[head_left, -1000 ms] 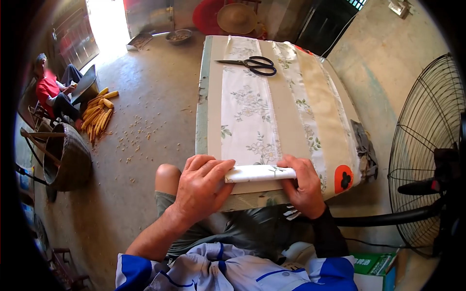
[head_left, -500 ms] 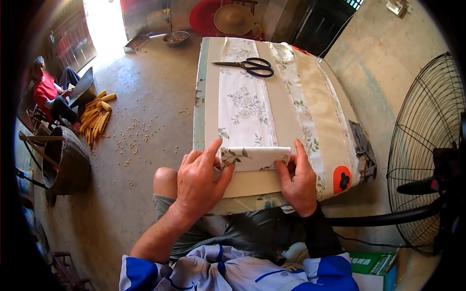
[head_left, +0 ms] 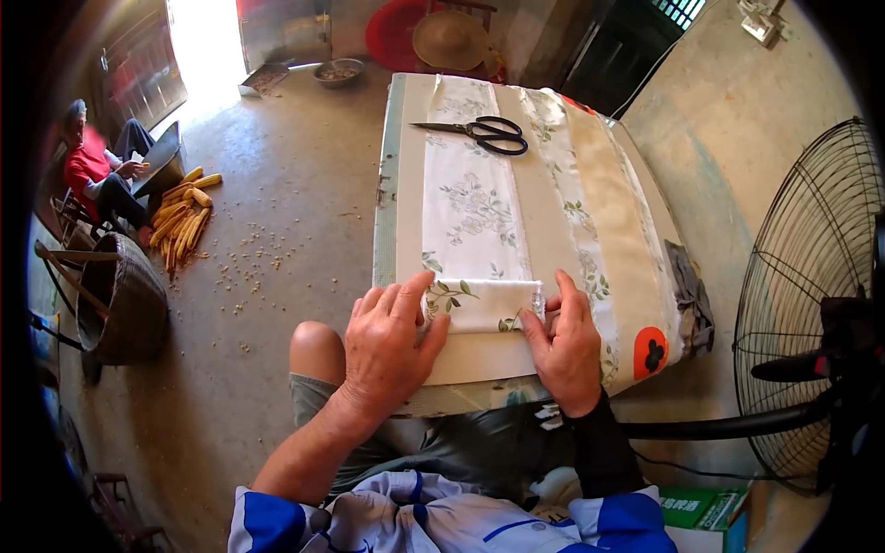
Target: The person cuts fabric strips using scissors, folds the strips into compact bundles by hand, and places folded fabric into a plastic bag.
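Observation:
A long white fabric strip [head_left: 475,203] with a leaf and flower print lies lengthwise on the table, its near end turned over into a folded flap [head_left: 484,309]. My left hand [head_left: 392,341] grips the flap's left edge, forefinger on top and thumb at the near side. At the right edge my right hand [head_left: 567,350] pinches the fabric between thumb and fingers. Black-handled scissors [head_left: 479,134] rest across the strip's far part, blades pointing left. Some fingertips of both hands are hidden by the fabric.
Beside the strip lie a beige cloth panel [head_left: 608,194] and another floral strip. A black standing fan [head_left: 811,304] is close on the right. On the left floor are corn cobs [head_left: 184,226], scattered kernels and a woven basket [head_left: 129,304]; a person [head_left: 97,175] sits behind them.
The folded flap has become slightly deeper, and its right corner now shows a turned edge between my right fingers. The view has shifted slightly.

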Demonstrator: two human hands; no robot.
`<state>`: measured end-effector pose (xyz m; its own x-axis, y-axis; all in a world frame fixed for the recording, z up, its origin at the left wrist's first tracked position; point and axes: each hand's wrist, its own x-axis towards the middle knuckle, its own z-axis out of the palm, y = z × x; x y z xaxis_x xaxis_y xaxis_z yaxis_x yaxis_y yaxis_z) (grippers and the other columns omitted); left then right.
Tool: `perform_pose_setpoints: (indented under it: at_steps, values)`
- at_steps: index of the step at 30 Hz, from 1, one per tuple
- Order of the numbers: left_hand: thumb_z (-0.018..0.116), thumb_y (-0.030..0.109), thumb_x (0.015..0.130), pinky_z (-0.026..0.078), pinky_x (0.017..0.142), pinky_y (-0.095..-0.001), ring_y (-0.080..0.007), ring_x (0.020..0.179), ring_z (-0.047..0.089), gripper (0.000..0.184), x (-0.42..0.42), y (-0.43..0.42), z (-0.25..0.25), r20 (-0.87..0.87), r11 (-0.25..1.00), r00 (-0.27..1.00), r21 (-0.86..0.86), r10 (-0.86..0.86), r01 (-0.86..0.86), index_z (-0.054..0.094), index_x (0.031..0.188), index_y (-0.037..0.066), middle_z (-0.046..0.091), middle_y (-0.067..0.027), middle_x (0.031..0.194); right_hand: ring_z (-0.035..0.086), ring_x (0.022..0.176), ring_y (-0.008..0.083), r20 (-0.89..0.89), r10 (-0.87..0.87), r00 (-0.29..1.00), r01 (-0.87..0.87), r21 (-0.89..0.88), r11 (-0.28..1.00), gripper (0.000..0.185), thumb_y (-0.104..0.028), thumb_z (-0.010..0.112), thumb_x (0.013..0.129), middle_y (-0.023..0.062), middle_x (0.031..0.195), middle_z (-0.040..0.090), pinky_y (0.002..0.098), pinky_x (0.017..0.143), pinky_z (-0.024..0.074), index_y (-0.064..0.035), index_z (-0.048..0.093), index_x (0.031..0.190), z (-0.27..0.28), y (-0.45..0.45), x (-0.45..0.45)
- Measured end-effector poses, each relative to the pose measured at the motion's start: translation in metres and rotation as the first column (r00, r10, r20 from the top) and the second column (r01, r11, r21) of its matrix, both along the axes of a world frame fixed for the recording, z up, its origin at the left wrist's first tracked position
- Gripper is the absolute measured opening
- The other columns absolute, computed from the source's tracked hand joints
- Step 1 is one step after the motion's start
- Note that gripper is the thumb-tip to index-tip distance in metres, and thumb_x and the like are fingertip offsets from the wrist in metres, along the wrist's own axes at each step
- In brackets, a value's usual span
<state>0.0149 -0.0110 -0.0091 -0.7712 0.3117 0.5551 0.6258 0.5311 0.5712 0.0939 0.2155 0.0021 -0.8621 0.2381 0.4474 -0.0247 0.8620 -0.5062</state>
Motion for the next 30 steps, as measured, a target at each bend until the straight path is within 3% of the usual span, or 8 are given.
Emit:
perform_pose_setpoints:
  at_steps: [4, 7, 10, 13, 21, 24, 28, 30]
  values:
    - [0.081, 0.009, 0.086, 0.053, 0.081, -0.0447, -0.0307, 0.085, 0.065, 0.02, 0.0, -0.002, -0.002, -0.053, 0.999, 0.998, -0.018, -0.035, 0.034, 0.076, 0.105, 0.009, 0.065, -0.0071, 0.087, 0.064, 0.107, 0.0385, -0.081, 0.022, 0.996, -0.007, 0.189, 0.982, 0.063, -0.011, 0.081, 0.092, 0.0219, 0.12, 0.061, 0.0478, 0.092, 0.0528, 0.0055, 0.053, 0.146, 0.002, 0.0, -0.001]
    - [0.082, 0.009, 0.086, 0.053, 0.082, -0.0446, -0.0316, 0.086, 0.065, 0.011, 0.0, 0.0, -0.001, -0.052, 0.999, 0.998, -0.017, -0.031, 0.03, 0.077, 0.096, 0.01, 0.066, -0.0077, 0.087, 0.059, 0.127, 0.0417, -0.114, 0.171, 0.979, -0.12, 0.359, 0.926, 0.065, -0.021, 0.08, 0.094, 0.0248, 0.139, 0.059, 0.054, 0.109, 0.045, 0.0062, 0.053, 0.147, 0.014, -0.01, -0.002]
    - [0.082, 0.011, 0.085, 0.052, 0.082, -0.0442, -0.0309, 0.087, 0.065, 0.011, 0.0, 0.001, -0.002, -0.06, 0.999, 0.998, -0.04, -0.031, 0.028, 0.076, 0.095, 0.01, 0.066, -0.0068, 0.089, 0.049, 0.146, 0.0422, 0.017, 0.402, 0.915, -0.389, 0.302, 0.871, 0.078, -0.043, 0.076, 0.097, 0.0271, 0.157, 0.051, 0.0569, 0.122, 0.0341, 0.0075, 0.051, 0.151, 0.018, -0.035, -0.003]
    - [0.083, 0.014, 0.085, 0.05, 0.081, -0.0434, -0.0293, 0.087, 0.064, 0.011, 0.0, 0.001, -0.006, -0.07, 0.998, 0.997, -0.064, -0.029, 0.025, 0.076, 0.094, 0.013, 0.065, -0.0046, 0.09, 0.038, 0.157, 0.0423, 0.127, 0.478, 0.869, -0.494, 0.264, 0.828, 0.097, -0.062, 0.071, 0.093, 0.0286, 0.164, 0.045, 0.0545, 0.128, 0.0268, 0.0082, 0.047, 0.156, 0.011, -0.051, -0.008]
    - [0.083, 0.008, 0.085, 0.053, 0.083, -0.0437, -0.0312, 0.086, 0.065, 0.011, 0.003, 0.002, 0.006, -0.033, 0.994, 0.999, -0.105, -0.036, 0.033, 0.076, 0.094, 0.009, 0.068, -0.0074, 0.089, 0.03, 0.16, 0.0444, 0.296, 0.331, 0.896, -0.418, 0.312, 0.854, 0.115, -0.078, 0.067, 0.087, 0.0309, 0.169, 0.035, 0.0566, 0.131, 0.0203, 0.0113, 0.044, 0.156, 0.006, -0.003, 0.003]
    - [0.081, 0.012, 0.086, 0.05, 0.08, -0.0432, -0.028, 0.083, 0.064, 0.008, 0.002, 0.002, 0.006, -0.063, 0.993, 0.996, -0.103, -0.055, 0.048, 0.075, 0.091, 0.013, 0.064, -0.004, 0.086, 0.028, 0.161, 0.0451, 0.299, 0.304, 0.905, -0.393, 0.309, 0.866, 0.117, -0.078, 0.067, 0.087, 0.0316, 0.169, 0.034, 0.0575, 0.13, 0.0201, 0.0123, 0.043, 0.157, 0.004, 0.01, 0.008]
    - [0.081, 0.016, 0.086, 0.051, 0.088, -0.0453, -0.0297, 0.092, 0.064, 0.017, 0.007, 0.001, 0.025, -0.163, 0.949, 0.984, -0.313, -0.078, 0.024, 0.074, 0.1, 0.01, 0.064, -0.0066, 0.096, 0.028, 0.161, 0.0452, 0.308, 0.295, 0.905, -0.391, 0.323, 0.862, 0.12, -0.079, 0.067, 0.085, 0.0321, 0.169, 0.034, 0.0577, 0.13, 0.0202, 0.0126, 0.042, 0.157, 0.003, 0.01, 0.007]
    - [0.083, 0.018, 0.083, 0.051, 0.094, -0.0467, -0.032, 0.1, 0.065, 0.027, 0.016, 0.01, 0.043, -0.21, 0.935, 0.975, -0.356, -0.067, -0.012, 0.074, 0.108, 0.009, 0.064, -0.0081, 0.103, 0.028, 0.161, 0.0448, 0.302, 0.302, 0.904, -0.39, 0.298, 0.871, 0.112, -0.072, 0.069, 0.089, 0.0319, 0.169, 0.035, 0.0576, 0.13, 0.0203, 0.0123, 0.042, 0.157, 0.006, 0.009, 0.008]
